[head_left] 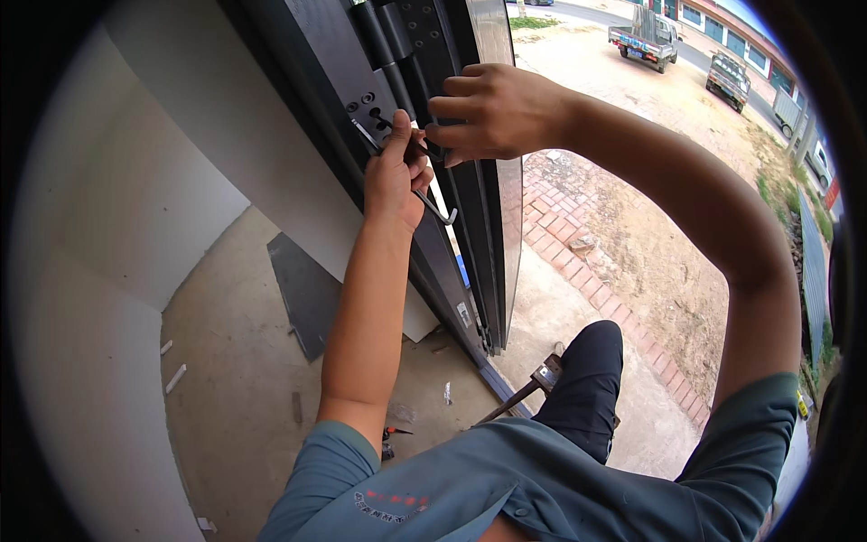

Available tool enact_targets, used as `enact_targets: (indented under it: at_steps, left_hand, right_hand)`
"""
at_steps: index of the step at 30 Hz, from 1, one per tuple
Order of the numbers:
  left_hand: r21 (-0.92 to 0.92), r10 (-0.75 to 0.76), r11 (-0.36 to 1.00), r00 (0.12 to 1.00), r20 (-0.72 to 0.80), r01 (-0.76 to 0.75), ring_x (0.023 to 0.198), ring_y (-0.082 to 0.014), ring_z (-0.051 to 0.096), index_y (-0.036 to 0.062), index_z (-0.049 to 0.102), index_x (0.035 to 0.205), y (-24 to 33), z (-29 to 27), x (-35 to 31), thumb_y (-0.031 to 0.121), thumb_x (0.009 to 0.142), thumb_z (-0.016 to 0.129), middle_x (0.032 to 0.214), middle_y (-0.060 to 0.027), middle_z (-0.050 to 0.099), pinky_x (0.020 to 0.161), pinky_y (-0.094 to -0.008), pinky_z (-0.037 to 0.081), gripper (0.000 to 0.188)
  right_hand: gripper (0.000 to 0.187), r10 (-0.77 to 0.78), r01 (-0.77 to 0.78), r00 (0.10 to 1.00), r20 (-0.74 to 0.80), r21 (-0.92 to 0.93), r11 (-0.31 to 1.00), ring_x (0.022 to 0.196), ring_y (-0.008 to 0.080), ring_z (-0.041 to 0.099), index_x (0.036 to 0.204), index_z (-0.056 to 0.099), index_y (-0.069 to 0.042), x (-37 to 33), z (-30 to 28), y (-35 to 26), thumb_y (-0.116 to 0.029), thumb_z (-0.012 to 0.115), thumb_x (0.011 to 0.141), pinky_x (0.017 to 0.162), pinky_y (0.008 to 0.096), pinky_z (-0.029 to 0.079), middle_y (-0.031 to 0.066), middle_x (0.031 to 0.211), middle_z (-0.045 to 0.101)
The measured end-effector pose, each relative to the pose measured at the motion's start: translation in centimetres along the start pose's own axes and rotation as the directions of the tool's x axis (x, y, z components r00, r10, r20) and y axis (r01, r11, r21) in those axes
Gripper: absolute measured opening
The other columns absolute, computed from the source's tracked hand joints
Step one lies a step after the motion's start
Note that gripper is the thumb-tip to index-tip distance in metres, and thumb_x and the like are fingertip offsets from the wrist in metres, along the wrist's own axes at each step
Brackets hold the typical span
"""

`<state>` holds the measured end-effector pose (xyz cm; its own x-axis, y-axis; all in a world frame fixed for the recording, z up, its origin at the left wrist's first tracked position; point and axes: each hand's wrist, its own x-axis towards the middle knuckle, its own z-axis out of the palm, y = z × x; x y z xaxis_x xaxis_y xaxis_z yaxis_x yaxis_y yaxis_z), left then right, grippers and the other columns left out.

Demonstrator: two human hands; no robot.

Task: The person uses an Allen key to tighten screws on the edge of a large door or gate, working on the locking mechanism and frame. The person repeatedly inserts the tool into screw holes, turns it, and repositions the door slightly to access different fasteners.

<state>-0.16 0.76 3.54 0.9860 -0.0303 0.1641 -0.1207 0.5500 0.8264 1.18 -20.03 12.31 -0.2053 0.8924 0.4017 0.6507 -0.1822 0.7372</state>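
A dark metal door frame point(339, 77) with a black barrel hinge point(390, 54) stands before me. Below the hinge are several screw holes point(366, 98). My left hand point(395, 181) is closed close to them, with a silver L-shaped hex key point(437, 207) running through its grip, the bent end sticking out below. A darker hex key point(435, 155) reaches from the screw hole past my left fingertips. My right hand point(495, 113), coming over from the right, curls its fingers at that key's outer end. The fingers partly hide the contact.
Below, a hammer-like tool point(545, 372) stands by my knee. A dark panel point(302, 294) and a small orange-and-black tool point(390, 443) lie on the indoor floor. Outside are brick paving point(578, 262) and parked trucks point(643, 41). A white wall point(99, 298) rises at left.
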Motion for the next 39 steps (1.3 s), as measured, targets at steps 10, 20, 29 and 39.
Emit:
enact_targets:
  at_steps: [10, 20, 29, 39]
  left_hand:
    - [0.030, 0.029, 0.999, 0.998, -0.064, -0.027, 0.049, -0.0054, 0.035, 0.0103, 0.063, 0.077, -0.4, 0.0, 0.1, 0.054, 0.088, 0.080, 0.066, 0.0046, 0.051, 0.048, -0.0247, 0.024, 0.048]
    - [0.092, 0.021, 0.996, 1.000, -0.011, -0.020, 0.048, -0.0056, 0.028, 0.0185, 0.058, 0.072, 0.4, 0.3, -0.7, 0.053, 0.096, 0.070, 0.057, 0.0081, 0.040, 0.050, -0.0231, 0.020, 0.044]
    - [0.142, 0.010, 0.990, 0.999, -0.053, -0.003, 0.053, -0.0032, 0.038, 0.0161, 0.062, 0.078, 0.8, 0.2, -0.9, 0.049, 0.097, 0.072, 0.070, 0.0072, 0.055, 0.047, -0.0214, 0.024, 0.039]
    - [-0.075, -0.122, 0.989, 0.992, 0.042, 0.125, 0.049, -0.0038, 0.033, 0.0162, 0.062, 0.086, 0.4, 4.0, -4.2, 0.051, 0.099, 0.068, 0.068, 0.0104, 0.048, 0.047, -0.0218, 0.025, 0.037]
  right_hand:
    - [0.030, -0.343, 0.343, 0.939, 0.013, 0.017, 0.939, 0.078, 0.0178, 0.065, 0.082, 0.062, -0.010, 2.4, 1.1, 2.3, -0.036, 0.077, 0.088, 0.068, 0.0317, 0.051, 0.0015, 0.085, 0.062]
    - [0.030, -0.144, 0.144, 0.971, -0.192, -0.018, 0.989, 0.070, 0.0189, 0.063, 0.081, 0.060, -0.009, 0.9, 3.6, 0.1, -0.035, 0.073, 0.088, 0.064, 0.0333, 0.047, 0.0016, 0.075, 0.059]
    - [0.034, 0.249, -0.167, 0.934, -0.254, 0.306, 0.937, 0.068, 0.0255, 0.065, 0.098, 0.062, -0.004, -0.6, 5.2, -3.9, -0.035, 0.075, 0.089, 0.065, 0.0362, 0.051, 0.0059, 0.077, 0.066]
    - [0.011, 0.930, -0.088, 0.367, -0.027, 0.994, 0.063, 0.077, 0.0130, 0.069, 0.101, 0.065, 0.002, -0.3, 3.3, -10.4, -0.006, 0.072, 0.098, 0.070, 0.0258, 0.055, 0.0080, 0.086, 0.072]
